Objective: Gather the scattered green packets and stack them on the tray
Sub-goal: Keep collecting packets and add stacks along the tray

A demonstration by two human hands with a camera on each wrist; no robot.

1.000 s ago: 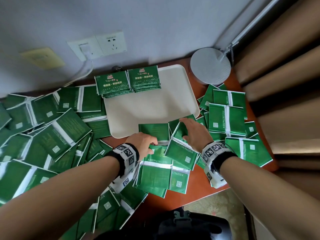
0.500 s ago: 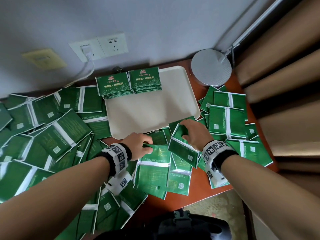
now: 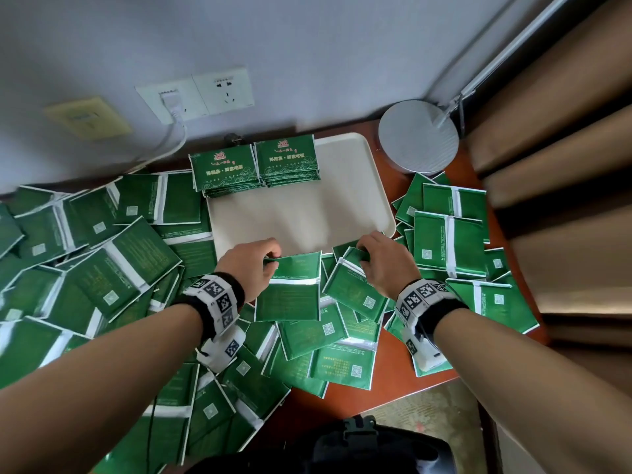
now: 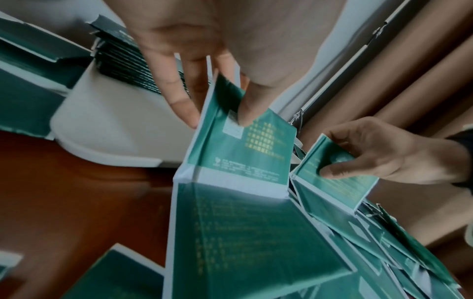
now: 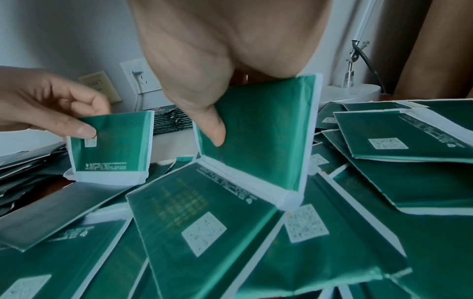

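two neat stacks (image 3: 254, 169) of green packets are kept at the far left corner of the tray (image 3: 355, 200), printed faces up, so that the rest of the tray stays free for more piles. just in front of the tray's near edge, a joined pair of packets (image 3: 289, 289) is pinched at its far end by the left hand (image 3: 253, 265), thumb under and fingers over, and its far half is lifted so that it folds at the white seam. beside it, to the right of that pair, a second pair (image 3: 355, 285) is pinched the same way by the right hand (image 3: 383, 265), its far half raised almost upright in the right wrist view. both are probably held by the far edge so that each pair can be folded shut and carried to the tray in one short reach. the scattered packets (image 3: 102, 268) lie overlapped on the tabletop (image 3: 393, 364) to the left, right and near side of the tray, so most of the gathering appears still to be done. a round lamp base (image 3: 419, 136) stands off the tray's far right corner.
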